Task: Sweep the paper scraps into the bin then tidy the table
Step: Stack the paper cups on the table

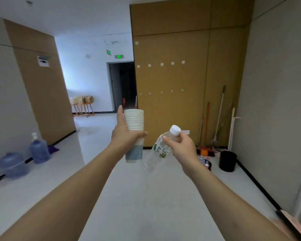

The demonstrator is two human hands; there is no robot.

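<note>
My left hand [124, 136] grips a tall stack of paper cups [134, 124], held upright in front of me at mid-frame. My right hand [182, 145] holds a clear plastic water bottle [159, 150] by its neck, just under the white cap; the bottle hangs tilted down to the left. Both arms reach forward over a pale floor. A black bin [227, 160] stands on the floor at the right, by the wall. No table or paper scraps appear in view.
Brooms and mops [219, 119] lean in the right corner above the bin, with a dustpan [204, 152] and a smaller dark container [207, 163] beside it. Two blue water jugs [24, 157] sit along the left wall. A corridor with stools [83, 105] opens ahead.
</note>
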